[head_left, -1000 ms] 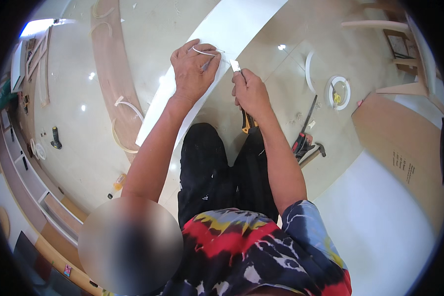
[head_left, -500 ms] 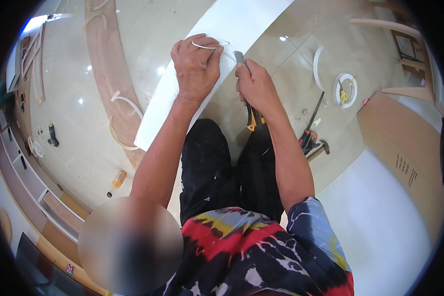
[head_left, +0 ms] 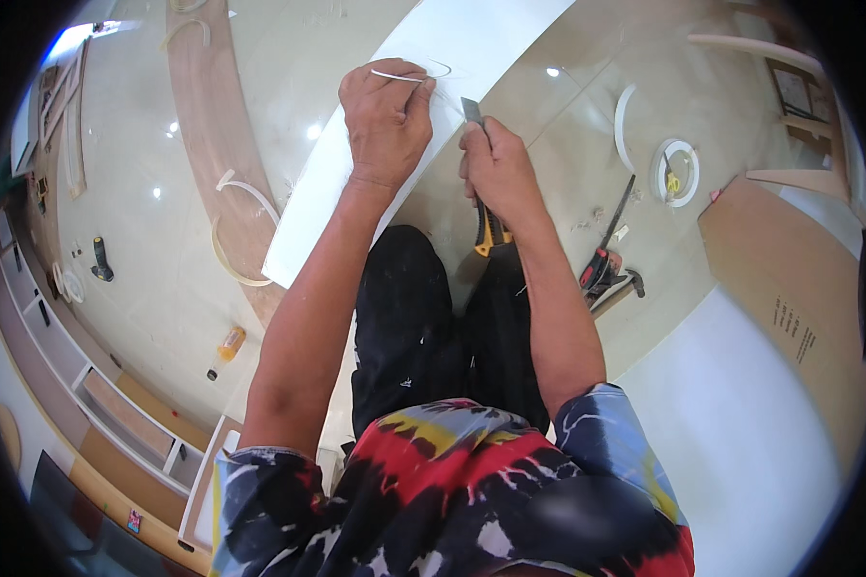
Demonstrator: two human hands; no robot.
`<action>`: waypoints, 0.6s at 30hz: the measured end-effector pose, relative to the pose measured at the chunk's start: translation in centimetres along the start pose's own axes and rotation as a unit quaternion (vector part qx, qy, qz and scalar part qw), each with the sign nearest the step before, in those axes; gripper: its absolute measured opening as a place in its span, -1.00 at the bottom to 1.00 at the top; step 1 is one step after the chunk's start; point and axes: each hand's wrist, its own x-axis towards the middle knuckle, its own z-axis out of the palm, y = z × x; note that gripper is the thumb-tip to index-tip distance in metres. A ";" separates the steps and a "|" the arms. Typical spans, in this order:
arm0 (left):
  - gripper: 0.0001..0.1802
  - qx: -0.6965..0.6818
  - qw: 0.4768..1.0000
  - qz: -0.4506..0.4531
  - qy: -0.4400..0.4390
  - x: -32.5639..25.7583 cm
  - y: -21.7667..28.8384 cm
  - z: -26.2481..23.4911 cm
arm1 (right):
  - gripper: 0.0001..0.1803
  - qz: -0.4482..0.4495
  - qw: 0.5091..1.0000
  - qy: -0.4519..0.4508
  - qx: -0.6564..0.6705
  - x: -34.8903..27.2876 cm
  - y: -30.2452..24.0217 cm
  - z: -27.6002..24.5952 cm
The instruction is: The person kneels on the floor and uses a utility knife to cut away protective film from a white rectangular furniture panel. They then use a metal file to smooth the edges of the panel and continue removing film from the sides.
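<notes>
**Glossy floor [head_left: 289,58] workspace: knife [head_left: 491,236] held beside a white panel's [head_left: 491,43] edge**

Shelving [head_left: 115,404] lines the left side of the room, and loose tools and offcuts lie around the person. The long white panel slants across the floor ahead of the knees; its lower left corner overlaps a brown board [head_left: 212,125] in view, though contact cannot be told.

The left hand [head_left: 385,130] is over the panel, thumb and fingers drawn together in a pinch on a thin white strip [head_left: 399,77], which loops above the knuckles. The right hand [head_left: 498,168] is closed firmly around the yellow-and-black knife, its blade pointing up by the panel's right edge. Whether the blade touches that edge or the strip is unclear.

Since a second ago, the left fingers have bunched closer together, and the blade, bright then, now shows a grey face. The right hand has barely moved in the last half second. As a judgement, the strip is under firmer control, while work at this edge stands at much the same point.

Off the panel's right edge lie a white ring [head_left: 693,188], a saw [head_left: 603,260] and a hammer [head_left: 635,283].
</notes>
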 end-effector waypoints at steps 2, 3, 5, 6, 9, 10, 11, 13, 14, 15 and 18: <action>-0.93 -0.008 0.999 -0.030 0.007 -0.1 -0.2 0.1 | -0.64 -0.029 0.999 0.007 -0.034 0.3 -0.1 0.7; -0.92 0.000 1.000 -0.025 0.004 -0.3 -0.4 0.1 | -0.64 -0.041 0.998 0.011 -0.051 0.3 0.0 0.8; -0.91 0.016 1.000 -0.015 -0.001 -0.4 -0.7 0.0 | -0.65 -0.051 0.997 -0.001 -0.050 0.6 -0.1 0.7; -0.91 0.010 1.000 -0.014 -0.013 -0.2 -0.8 -0.1 | -0.65 -0.056 0.997 -0.008 -0.049 0.5 -0.3 0.6; -0.90 0.000 0.999 -0.006 -0.039 0.4 -1.0 -0.9 | -0.65 0.013 1.000 -0.005 -0.012 -0.9 -0.2 0.0; -0.89 0.000 0.999 -0.001 -0.042 0.5 -1.0 -1.4 | -0.65 0.007 1.000 -0.002 -0.019 -1.3 -0.3 0.1; -0.89 0.001 0.999 0.004 -0.045 0.6 -1.1 -1.9 | -0.65 0.001 1.000 0.000 -0.025 -1.5 -0.4 0.3; -0.88 0.016 0.998 -0.006 -0.066 -0.2 -1.6 -2.5 | -0.64 -0.027 0.998 0.025 -0.055 -1.5 0.6 0.4; -0.87 0.023 0.997 -0.012 -0.076 -0.4 -1.8 -2.5 | -0.64 -0.053 0.994 0.045 -0.079 -0.9 1.4 0.3; -0.87 0.017 0.997 -0.007 -0.069 -0.7 -1.9 -2.5 | -0.63 -0.078 0.990 0.059 -0.101 -0.9 1.4 0.6; -0.86 0.004 0.999 -0.008 -0.053 -1.2 -1.6 -2.2 | -0.64 -0.026 0.998 0.029 -0.046 -1.2 0.3 0.0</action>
